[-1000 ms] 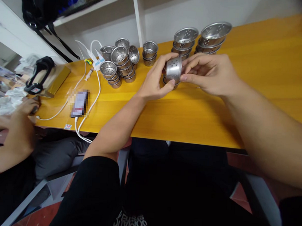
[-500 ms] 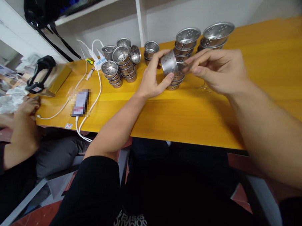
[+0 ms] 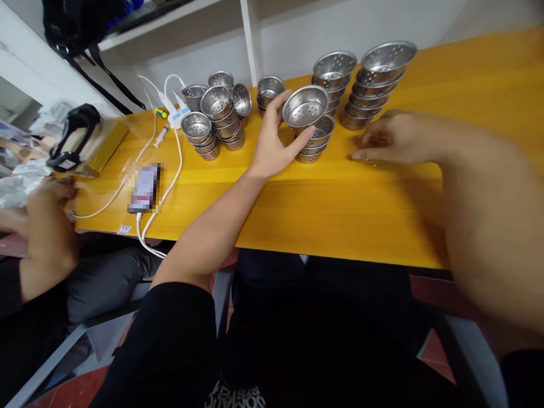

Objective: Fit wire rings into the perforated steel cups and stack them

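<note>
Cup (image 3: 306,106) in my left hand (image 3: 275,141), as the head view has it: thumb on the near wall, forefinger up beside the left rim, the spread between them just the cup's own width. Its mouth faces up and tips a little toward me, small holes showing inside. Right below this grip, partly covered by the cup, the front stack (image 3: 311,151) stands on the table (image 3: 326,212); I cannot tell whether the two touch.

My right hand (image 3: 401,137) is off to the right of that grip, low over the wood, fingers curled in, thumb pointing left toward the front stack. The fingertips are blurred and partly hidden, so I cannot tell whether they pinch anything.

Beyond the gap between my hands rises the middle stack (image 3: 332,80); the right stack (image 3: 377,77), with a wide top cup, stands just past my right fingers. Just beyond my left fingertips is the small stack (image 3: 271,89). Left of that hand comes a cluster (image 3: 217,105) of stacked cups, one turned on its side. Farther left of it lie a syringe (image 3: 161,135), a cable (image 3: 181,155) and a phone (image 3: 144,186); well past them, a box (image 3: 107,147) and a co-worker's hand (image 3: 59,187).
</note>
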The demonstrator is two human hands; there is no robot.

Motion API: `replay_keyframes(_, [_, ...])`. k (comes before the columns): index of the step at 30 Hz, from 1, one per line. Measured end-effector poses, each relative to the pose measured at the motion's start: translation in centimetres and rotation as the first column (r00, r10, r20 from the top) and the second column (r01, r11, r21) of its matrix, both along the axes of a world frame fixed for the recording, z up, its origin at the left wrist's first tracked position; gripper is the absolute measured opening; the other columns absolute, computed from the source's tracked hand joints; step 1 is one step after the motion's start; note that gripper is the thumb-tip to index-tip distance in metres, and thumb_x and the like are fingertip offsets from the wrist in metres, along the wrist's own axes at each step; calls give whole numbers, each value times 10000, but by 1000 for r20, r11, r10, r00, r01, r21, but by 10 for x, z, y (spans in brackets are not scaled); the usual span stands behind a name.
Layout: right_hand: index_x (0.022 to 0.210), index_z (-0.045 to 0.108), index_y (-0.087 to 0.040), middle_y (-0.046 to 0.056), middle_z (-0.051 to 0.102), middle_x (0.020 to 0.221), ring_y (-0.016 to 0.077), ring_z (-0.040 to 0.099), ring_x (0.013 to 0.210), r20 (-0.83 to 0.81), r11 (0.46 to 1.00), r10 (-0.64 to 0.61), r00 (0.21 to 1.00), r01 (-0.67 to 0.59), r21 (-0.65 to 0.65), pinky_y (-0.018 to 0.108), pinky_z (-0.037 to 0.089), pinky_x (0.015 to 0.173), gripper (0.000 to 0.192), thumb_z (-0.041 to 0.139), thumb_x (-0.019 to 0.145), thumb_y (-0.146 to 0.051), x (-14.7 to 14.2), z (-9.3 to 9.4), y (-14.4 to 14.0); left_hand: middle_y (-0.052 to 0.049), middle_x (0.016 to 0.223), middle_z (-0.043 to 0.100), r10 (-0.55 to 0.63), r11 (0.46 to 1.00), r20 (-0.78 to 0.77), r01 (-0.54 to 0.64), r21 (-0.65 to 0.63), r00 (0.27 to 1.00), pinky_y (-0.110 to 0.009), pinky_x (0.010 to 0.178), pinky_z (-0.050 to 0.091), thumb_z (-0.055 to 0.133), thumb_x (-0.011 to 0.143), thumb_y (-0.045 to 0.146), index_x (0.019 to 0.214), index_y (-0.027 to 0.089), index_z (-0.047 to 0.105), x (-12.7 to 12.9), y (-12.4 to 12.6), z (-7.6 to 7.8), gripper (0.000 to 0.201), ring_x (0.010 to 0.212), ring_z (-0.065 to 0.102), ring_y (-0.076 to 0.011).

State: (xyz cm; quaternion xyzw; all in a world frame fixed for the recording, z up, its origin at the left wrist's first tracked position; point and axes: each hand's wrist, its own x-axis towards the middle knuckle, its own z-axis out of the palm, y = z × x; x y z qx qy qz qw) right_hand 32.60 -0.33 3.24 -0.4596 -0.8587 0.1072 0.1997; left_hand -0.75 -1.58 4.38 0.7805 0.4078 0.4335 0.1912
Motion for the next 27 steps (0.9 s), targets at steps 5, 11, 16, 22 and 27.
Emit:
replay_keyframes(5, [1097,783,-248,112,783,997,285,733,870,-58,986,-69,996,78,151,489,619,824,490,740,985,-723,-27,26,-25,-78,1798,451,-28,1000,-28,27,-10,999,-439,1470,343,551,996,791,1691,320,295,8,-4,-3,878,1738,406,-263])
replay_keyframes(11, [1481,714,-306,137,713,1351,271,738,1088,-356,969,101,929,-11,246,483,612,1069,548,681,1060,-656,-69,44,-56,-89,1756,494,-71,997,-42,70,-21,997,-419,1445,350,560,982,744,1653,308,303,7,4,-9,840,1710,453,-257])
replay_keyframes(16, [1369,778,-298,152,711,1343,303,708,1179,-390,970,123,912,-27,242,494,622,1038,524,670,1048,-698,-83,33,-54,-120,1733,528,-107,994,-47,106,-12,993,-426,1424,395,570,979,759,1626,254,370,6,6,-11,845,1671,507,-267])
replay_keyframes(22, [1403,787,-283,142,729,1314,317,724,1196,-364,966,117,924,-21,258,530,608,1083,530,637,1076,-673,-83,28,-49,-115,1739,534,-135,991,-62,134,-19,989,-427,1426,401,552,967,828,1631,262,406,3,5,-7,885,1667,513,-261])
replay_keyframes(27, [1480,754,-346,109,717,1378,340,685,1314,-339,962,135,931,-41,270,607,540,1201,524,619,1088,-667,-82,26,-46,-88,1751,525,-144,989,-63,142,-32,988,-436,1436,377,537,970,813,1616,297,434,1,3,-3,833,1677,496,-256])
